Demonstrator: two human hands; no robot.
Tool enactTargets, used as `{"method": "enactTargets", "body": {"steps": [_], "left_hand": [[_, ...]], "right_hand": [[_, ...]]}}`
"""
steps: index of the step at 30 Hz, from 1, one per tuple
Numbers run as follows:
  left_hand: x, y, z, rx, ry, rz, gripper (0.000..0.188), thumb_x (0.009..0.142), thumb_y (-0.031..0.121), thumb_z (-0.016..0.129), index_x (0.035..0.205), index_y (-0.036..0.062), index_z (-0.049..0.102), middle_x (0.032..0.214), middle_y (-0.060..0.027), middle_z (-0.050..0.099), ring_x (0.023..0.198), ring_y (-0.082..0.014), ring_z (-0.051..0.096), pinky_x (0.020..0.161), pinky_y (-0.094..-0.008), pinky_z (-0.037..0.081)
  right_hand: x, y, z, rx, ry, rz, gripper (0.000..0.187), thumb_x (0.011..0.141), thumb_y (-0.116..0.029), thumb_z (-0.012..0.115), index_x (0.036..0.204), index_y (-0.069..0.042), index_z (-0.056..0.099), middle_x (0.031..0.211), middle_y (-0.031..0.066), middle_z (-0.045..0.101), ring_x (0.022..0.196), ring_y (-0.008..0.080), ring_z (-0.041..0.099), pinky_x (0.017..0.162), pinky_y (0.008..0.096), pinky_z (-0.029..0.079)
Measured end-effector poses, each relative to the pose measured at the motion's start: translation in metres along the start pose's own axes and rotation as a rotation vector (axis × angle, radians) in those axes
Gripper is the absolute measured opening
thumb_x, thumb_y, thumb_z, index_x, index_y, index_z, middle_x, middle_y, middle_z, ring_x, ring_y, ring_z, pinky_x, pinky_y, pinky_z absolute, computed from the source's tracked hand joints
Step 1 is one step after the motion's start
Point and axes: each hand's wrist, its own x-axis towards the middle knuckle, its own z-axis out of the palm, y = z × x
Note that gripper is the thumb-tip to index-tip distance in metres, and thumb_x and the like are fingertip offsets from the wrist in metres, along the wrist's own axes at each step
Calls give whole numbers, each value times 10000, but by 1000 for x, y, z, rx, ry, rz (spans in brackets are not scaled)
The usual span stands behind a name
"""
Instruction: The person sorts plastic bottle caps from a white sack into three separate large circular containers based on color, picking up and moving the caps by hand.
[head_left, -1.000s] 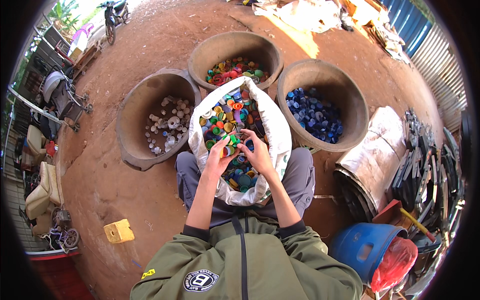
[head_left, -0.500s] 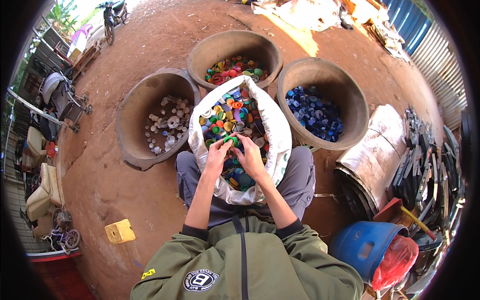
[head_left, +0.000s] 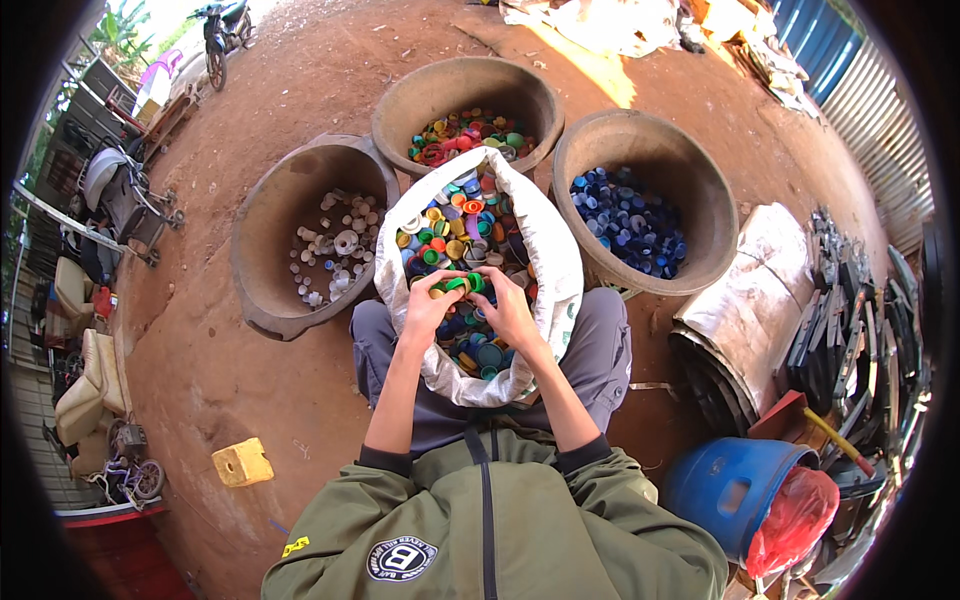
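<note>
Between my knees stands a white sack with its mouth rolled open, full of mixed coloured plastic bottle caps. Over its middle, my left hand pinches green bottle caps with its fingertips. My right hand meets it from the other side, its fingers closed on the same green pieces. Whether these are separate caps or a cap and its ring is too small to tell. Both thumbs point inward, and the fingers partly hide the green plastic.
Three large tubs surround the sack: one with white caps at left, one with red, yellow and green caps behind, one with blue caps at right. A yellow block lies at lower left, a blue drum at lower right.
My hands have drawn slightly apart over the sack, and more green plastic shows between the fingers. The tubs and sack stay in place.
</note>
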Motion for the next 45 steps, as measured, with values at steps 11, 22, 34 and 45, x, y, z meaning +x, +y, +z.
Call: {"method": "enactTargets", "body": {"steps": [11, 22, 34, 45], "left_hand": [[1, 7, 4, 648, 306, 426, 209, 710, -21, 712, 910, 43, 702, 884, -117, 635, 824, -274, 642, 730, -373, 512], [-3, 22, 33, 650, 249, 566, 217, 693, -51, 689, 892, 35, 686, 880, -126, 604, 823, -295, 639, 726, -379, 511], [-5, 25, 16, 321, 146, 458, 307, 741, -32, 673, 1040, 8, 620, 936, -95, 651, 844, -178, 635, 782, -311, 503], [-1, 30, 16, 540, -159, 394, 286, 697, -13, 639, 980, 30, 621, 1012, -96, 554, 981, -241, 573, 877, -319, 460]], "right_hand": [[-1, -3, -4, -37, 34, 26, 363, 813, -39, 672, 1153, -22, 546, 988, 209, 632, 927, 385, 620, 789, 422, 491], [-13, 10, 20, 450, -134, 385, 364, 888, -56, 582, 1229, -36, 454, 762, 96, 592, 579, 117, 556, 536, 307, 462], [-11, 8, 12, 371, -115, 412, 277, 931, -141, 615, 1186, -83, 525, 773, 39, 573, 591, 79, 519, 504, 256, 419], [-12, 2, 10, 501, -158, 399, 428, 823, 28, 589, 1224, -77, 484, 858, 29, 613, 638, 68, 544, 512, 229, 431]]}}
